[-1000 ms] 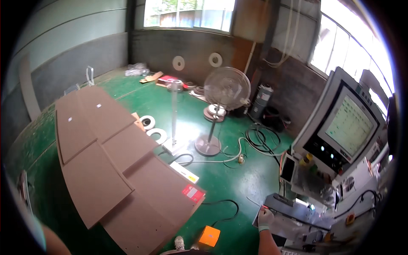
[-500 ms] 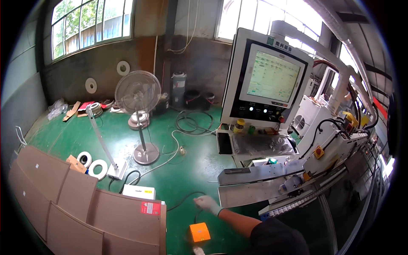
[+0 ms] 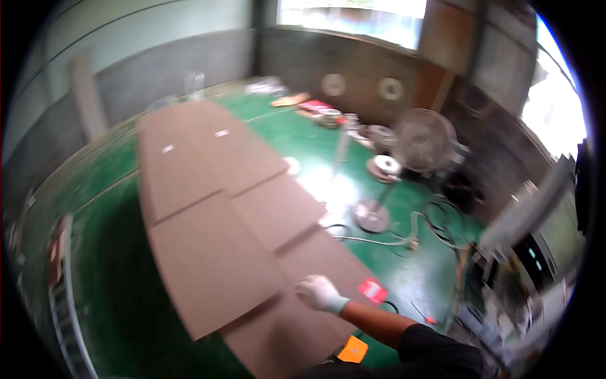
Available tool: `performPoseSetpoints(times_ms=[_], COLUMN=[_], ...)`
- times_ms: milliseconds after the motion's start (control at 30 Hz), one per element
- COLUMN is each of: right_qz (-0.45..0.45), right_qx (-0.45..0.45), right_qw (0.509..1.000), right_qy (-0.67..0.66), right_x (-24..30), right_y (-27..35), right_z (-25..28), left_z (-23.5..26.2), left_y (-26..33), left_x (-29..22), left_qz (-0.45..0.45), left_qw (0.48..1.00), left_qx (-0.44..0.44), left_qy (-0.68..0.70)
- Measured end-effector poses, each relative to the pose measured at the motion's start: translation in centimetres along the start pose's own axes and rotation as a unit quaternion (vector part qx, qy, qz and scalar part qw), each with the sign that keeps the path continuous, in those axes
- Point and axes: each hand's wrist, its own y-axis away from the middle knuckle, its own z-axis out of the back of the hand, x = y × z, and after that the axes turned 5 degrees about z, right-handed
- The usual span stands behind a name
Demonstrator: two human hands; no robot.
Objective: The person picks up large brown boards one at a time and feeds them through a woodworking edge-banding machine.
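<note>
The person's right hand (image 3: 317, 294), in a pale glove, was over the nearer part of the overlapping brown panels (image 3: 218, 265), just left of the red label (image 3: 372, 290) — its fingers looked curled in, but blur made it impossible to tell whether they were pressed together, pinching anything or touching a panel. The panels stretched away across the green floor (image 3: 284, 136), with an orange box (image 3: 353, 349) beside their near end and a standing fan (image 3: 424, 140) farther off to the right.
</note>
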Motion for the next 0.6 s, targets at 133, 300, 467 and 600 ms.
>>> performPoseSetpoints(times_ms=[133, 300, 467, 600], right_qz=[0.017, -0.069, -0.088, -0.076], right_qx=[0.012, 0.023, 0.07, 0.085], right_qw=[0.999, 0.995, 0.99, 0.989], right_qy=[0.024, 0.07, 0.086, 0.089], right_x=[1.5, 4.6, 3.5, 3.0], right_y=[-11.6, -19.8, -19.2, -20.3], right_z=[-4.9, -12.2, -11.3, -12.2], left_z=[4.4, 17.8, 15.3, 13.1], left_y=[6.1, 23.7, 30.7, 29.6], left_x=[13.4, 35.0, 46.5, 53.9], left_qz=[0.205, 0.475, 0.313, 0.339], left_qw=[0.834, 0.638, 0.556, 0.528], left_qx=[0.407, 0.448, 0.412, 0.35], left_qy=[-0.311, -0.408, -0.651, -0.695])
